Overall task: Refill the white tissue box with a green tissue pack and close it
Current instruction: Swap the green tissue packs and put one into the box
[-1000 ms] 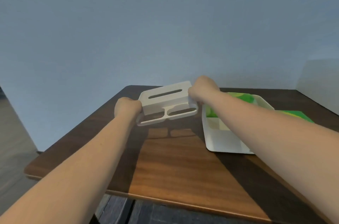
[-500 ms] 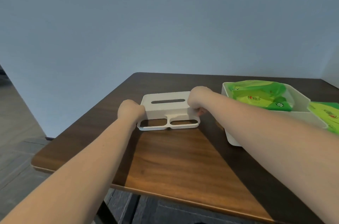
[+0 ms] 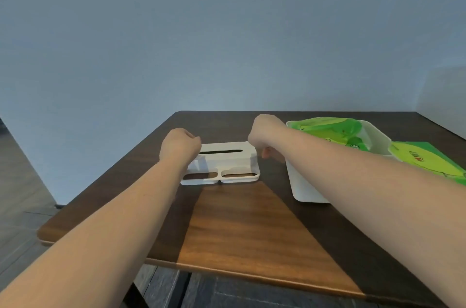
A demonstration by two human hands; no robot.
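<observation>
White lid (image 3: 228, 163) lies on the table (image 3: 242, 219) between two curled hands; whether they grip it is unclear.

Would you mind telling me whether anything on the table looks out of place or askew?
Nothing looks damaged or spilled. The white lid lies flat on the table, apart from the white box holding a green tissue pack; a second pack lies beside it.
</observation>
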